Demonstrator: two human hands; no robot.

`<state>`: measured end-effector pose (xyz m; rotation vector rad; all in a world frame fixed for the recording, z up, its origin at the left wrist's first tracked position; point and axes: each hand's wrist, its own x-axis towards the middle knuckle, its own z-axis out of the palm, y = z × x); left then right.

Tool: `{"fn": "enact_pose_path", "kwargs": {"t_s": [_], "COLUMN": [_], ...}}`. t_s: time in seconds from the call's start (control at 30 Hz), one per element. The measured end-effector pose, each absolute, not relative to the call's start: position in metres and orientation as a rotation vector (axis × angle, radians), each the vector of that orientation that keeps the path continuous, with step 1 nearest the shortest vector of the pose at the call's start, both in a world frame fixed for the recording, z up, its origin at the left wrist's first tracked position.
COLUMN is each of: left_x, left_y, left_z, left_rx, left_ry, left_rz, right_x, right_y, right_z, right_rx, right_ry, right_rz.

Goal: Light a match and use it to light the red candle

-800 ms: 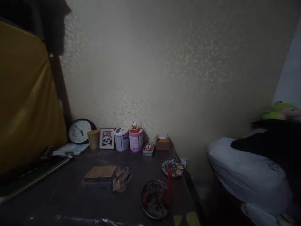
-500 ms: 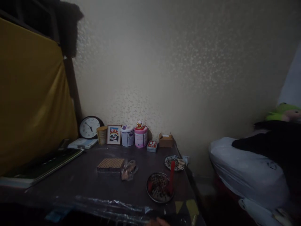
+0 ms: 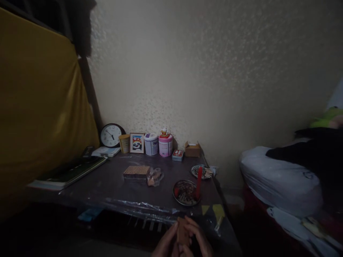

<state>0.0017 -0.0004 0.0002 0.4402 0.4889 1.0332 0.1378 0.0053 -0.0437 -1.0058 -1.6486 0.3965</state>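
- Hands are seen at the bottom centre of the frame, raised together just in front of the near edge of the table (image 3: 112,185).
- A small brown block (image 3: 183,232) is held upright between them; what it is cannot be told in the dim light.
- The left hand (image 3: 167,244) is pressed against the block's left side, fingers curled close together on it.
- The right hand (image 3: 199,241) is wrapped over the block's right side, its fingers pressed together and laid across the top (the fingertips meet those of the other hand).
- A round dish (image 3: 186,192) with a red candle (image 3: 198,177) standing at its right edge is seen just above the hands, near the table's front right corner.
- A second, smaller dish (image 3: 199,171) with sticks lies just behind it.
- A flat pack of brown sticks (image 3: 136,171) and a crumpled clear wrapper (image 3: 154,176) lie touching at the middle of the table.
- Along the wall a clock (image 3: 110,135), a panda picture (image 3: 137,142), a white tin (image 3: 151,144), a pink tin (image 3: 165,145) and a cardboard box (image 3: 192,149) are lined up.
- A pale bundle (image 3: 278,178) is seen at the right of the frame.
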Motion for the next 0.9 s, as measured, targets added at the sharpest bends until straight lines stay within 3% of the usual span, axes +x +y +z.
{"fn": "enact_pose_path", "kwargs": {"t_s": [0.2,0.9], "left_x": [0.009,0.012], "left_y": [0.001,-0.001], "left_z": [-0.003,-0.003], "left_rx": [0.378,0.327], "left_ry": [0.480,0.390], "left_rz": [1.017,1.041], "right_x": [0.146,0.140], "right_y": [0.001,-0.006], "right_z": [-0.030,-0.024], "right_rx": [-1.027,-1.042], "right_ry": [-1.836,-1.714], "right_rz": [0.416,0.691]}}
